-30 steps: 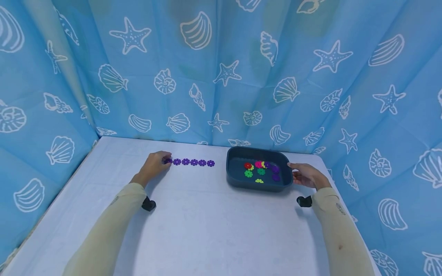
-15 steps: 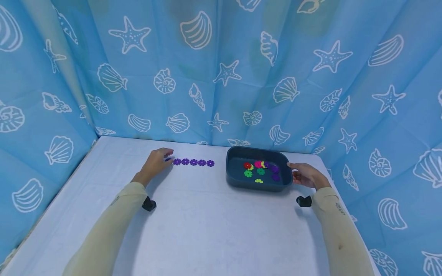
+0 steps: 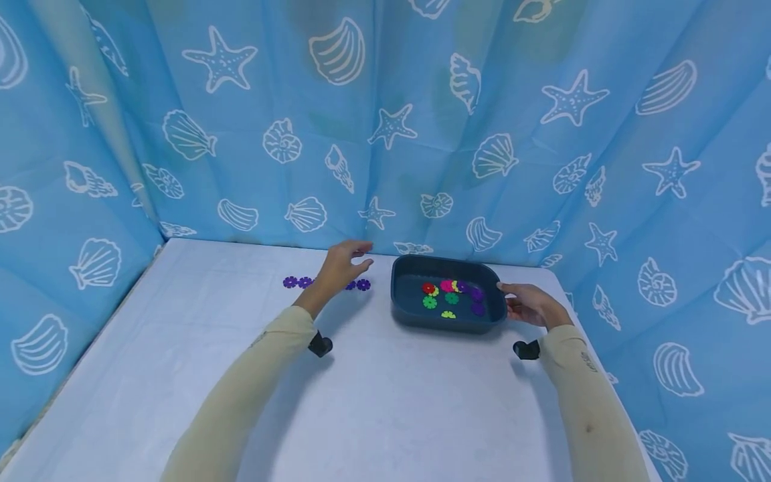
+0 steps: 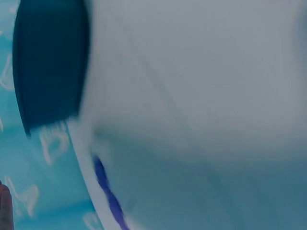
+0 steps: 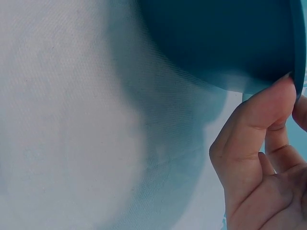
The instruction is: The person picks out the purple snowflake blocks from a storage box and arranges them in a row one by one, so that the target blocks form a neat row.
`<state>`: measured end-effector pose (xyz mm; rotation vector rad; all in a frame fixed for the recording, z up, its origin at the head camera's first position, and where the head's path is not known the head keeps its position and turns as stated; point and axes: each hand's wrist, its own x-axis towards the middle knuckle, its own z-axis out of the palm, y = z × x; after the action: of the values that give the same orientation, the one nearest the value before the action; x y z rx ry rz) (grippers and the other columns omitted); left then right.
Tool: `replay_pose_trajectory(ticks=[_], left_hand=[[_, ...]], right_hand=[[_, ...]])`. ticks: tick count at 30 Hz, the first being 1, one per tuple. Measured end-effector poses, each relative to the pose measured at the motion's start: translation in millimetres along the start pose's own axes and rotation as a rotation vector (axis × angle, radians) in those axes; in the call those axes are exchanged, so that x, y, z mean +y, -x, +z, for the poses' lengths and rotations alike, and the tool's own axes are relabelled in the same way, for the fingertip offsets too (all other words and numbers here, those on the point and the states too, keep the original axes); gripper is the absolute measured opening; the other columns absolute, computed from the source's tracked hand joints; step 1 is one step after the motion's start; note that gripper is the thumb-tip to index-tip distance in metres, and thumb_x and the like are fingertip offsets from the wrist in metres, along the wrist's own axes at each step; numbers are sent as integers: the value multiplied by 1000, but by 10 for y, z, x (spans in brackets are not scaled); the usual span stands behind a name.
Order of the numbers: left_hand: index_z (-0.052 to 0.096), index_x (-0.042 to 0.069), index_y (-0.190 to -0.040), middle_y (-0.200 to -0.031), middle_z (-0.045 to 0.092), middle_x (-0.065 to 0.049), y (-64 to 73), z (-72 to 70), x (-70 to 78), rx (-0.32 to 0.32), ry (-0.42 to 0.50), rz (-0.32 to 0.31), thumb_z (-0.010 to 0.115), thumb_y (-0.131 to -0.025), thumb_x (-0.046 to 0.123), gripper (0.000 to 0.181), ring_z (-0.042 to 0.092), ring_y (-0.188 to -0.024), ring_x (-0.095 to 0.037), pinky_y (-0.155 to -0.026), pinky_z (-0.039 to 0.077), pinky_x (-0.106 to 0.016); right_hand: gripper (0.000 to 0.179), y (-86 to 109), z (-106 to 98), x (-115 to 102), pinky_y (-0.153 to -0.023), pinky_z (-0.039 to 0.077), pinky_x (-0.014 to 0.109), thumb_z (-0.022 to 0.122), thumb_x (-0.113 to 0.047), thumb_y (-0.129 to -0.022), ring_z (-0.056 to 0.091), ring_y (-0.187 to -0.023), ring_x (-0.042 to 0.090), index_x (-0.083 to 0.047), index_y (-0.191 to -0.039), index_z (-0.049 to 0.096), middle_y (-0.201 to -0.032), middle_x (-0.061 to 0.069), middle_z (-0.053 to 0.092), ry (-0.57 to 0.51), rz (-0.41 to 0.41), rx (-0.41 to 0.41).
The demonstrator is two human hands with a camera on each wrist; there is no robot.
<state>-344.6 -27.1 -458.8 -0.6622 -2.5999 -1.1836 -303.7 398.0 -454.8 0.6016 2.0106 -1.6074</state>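
A row of purple flower-shaped discs lies on the white table, its middle hidden behind my left hand. That hand hovers over the row with thumb and fingers parted, holding nothing. In the left wrist view the row is blurred, and a bit of a finger shows at the edge. My right hand pinches the right end of a dark blue-grey tub, the thumb at its rim in the right wrist view. Inside lie red, green, yellow, pink and purple discs.
A blue curtain with white shell and starfish prints hangs along the back and sides of the white-covered table. The tub stands near the back edge, to the right of the row. A black wrist device sits under the left wrist.
My left hand has let go at the row's left end and moved right, towards the tub. The leftmost purple discs are uncovered. My right hand stays at the tub.
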Motion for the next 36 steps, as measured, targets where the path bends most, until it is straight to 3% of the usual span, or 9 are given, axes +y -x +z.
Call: replay_pose_trajectory(ticks=[10, 13, 19, 23, 28, 36], left_hand=[[63, 0, -123, -117, 67, -11, -212, 682, 513, 3, 217, 114, 72, -88, 8, 37, 63, -109, -20, -93, 49, -23], [64, 0, -123, -115, 68, -10, -223, 867, 670, 9, 302, 116, 73, -87, 7, 38, 63, -108, -18, -93, 49, -21], [65, -1, -120, -112, 69, -8, -243, 1242, 951, -7, 381, 102, 75, -85, 5, 37, 64, -104, -14, -89, 49, -17], [64, -3, -122, -115, 69, -10, -237, 1446, 1077, -62, 419, 99, 75, -84, 4, 39, 65, -106, -15, -91, 50, -22], [64, 1, -123, -119, 68, -8, -226, 1603, 1176, -155, 427, 66, 75, -85, 5, 40, 64, -110, -19, -95, 50, -31], [63, 8, -129, -125, 65, -3, -307, 1721, 1286, -368, 321, 43, 73, -88, 10, 43, 61, -116, -18, -94, 49, -23]], right_hand=[[56, 22, -12, -4, -72, 56, 24, 54, -38, -100, 55, -77, 15, -3, -139, 35, -97, 10, 52, 10, 0, 14], [58, 12, -16, -5, -72, 56, 24, 53, -38, -100, 57, -75, 14, -4, -142, 33, -98, 11, 52, 26, 6, 29], [58, 7, 14, 0, -72, 57, 25, 55, -38, -99, 58, -75, 15, -4, -142, 34, -99, 11, 52, 18, 25, 56], [59, -1, 24, 2, -73, 57, 24, 54, -39, -99, 59, -76, 15, -4, -143, 35, -102, 12, 52, 29, 29, 65], [60, -12, 26, 9, -75, 56, 24, 53, -40, -100, 59, -78, 15, -4, -145, 35, -106, 13, 52, 51, 34, 74], [62, 26, -11, 12, -71, 55, 22, 51, -40, -101, 57, -74, 14, -5, -148, 31, -103, 12, 51, 70, 12, 48]])
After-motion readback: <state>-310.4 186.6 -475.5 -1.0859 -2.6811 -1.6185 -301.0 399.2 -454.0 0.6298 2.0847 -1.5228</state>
